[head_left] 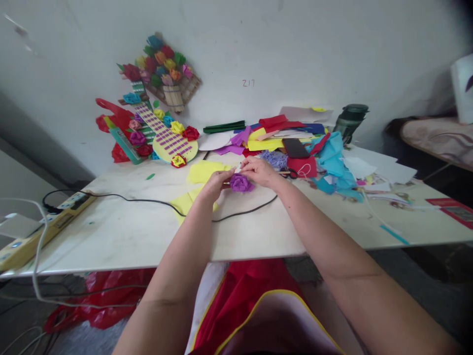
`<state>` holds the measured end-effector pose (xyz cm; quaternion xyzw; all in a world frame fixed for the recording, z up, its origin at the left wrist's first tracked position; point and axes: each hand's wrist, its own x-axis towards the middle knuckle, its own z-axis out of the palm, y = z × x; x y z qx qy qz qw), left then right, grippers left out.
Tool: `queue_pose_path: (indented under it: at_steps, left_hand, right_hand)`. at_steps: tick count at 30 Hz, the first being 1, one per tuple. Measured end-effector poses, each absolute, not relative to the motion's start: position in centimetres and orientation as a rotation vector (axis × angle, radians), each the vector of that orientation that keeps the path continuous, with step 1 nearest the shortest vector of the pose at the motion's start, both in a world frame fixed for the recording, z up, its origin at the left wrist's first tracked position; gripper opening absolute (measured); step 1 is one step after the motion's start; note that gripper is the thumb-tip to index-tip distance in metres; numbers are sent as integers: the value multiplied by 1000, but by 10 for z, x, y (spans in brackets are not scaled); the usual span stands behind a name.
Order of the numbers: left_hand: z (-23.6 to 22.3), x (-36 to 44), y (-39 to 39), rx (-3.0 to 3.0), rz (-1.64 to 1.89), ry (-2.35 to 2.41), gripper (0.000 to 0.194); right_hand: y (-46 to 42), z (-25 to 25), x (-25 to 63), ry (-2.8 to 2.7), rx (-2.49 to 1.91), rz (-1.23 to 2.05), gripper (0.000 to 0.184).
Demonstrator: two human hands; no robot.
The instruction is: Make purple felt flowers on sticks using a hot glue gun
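Observation:
A ruffled purple paper flower [241, 183] is held low over the table, its bloom turned toward me. My left hand [217, 184] is closed on the left side of the flower. My right hand [259, 171] pinches with fingertips at the flower's upper edge, beside a small white piece [238, 169] too small to name. Yellow paper sheets [203, 171] lie by my left hand. Close to my right hand are shredded purple paper [274, 159] and black-handled scissors [292, 173], partly hidden.
A black cord [144, 200] runs from the power strip [70, 214] under my forearms. Left rear stand a paper-flower guitar [172, 145] and a glue bottle [125, 144]. Coloured paper [264, 143], a phone [295, 148], blue crepe paper [334, 160] and a dark bottle [351, 123] sit right.

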<state>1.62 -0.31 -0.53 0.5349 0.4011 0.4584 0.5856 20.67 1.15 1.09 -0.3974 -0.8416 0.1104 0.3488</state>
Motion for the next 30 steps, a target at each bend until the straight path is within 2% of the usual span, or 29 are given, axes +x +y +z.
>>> queue_pose_path:
  at_steps: [19,30]
  left_hand:
    - [-10,26,-2,1271,1157,815,37]
    - [-15,33,1,1265,1390,840,56]
  right_hand:
    - [4,17,201,-2078,-1166,165,15]
    - [5,16,200,-1982,-1148,136,14]
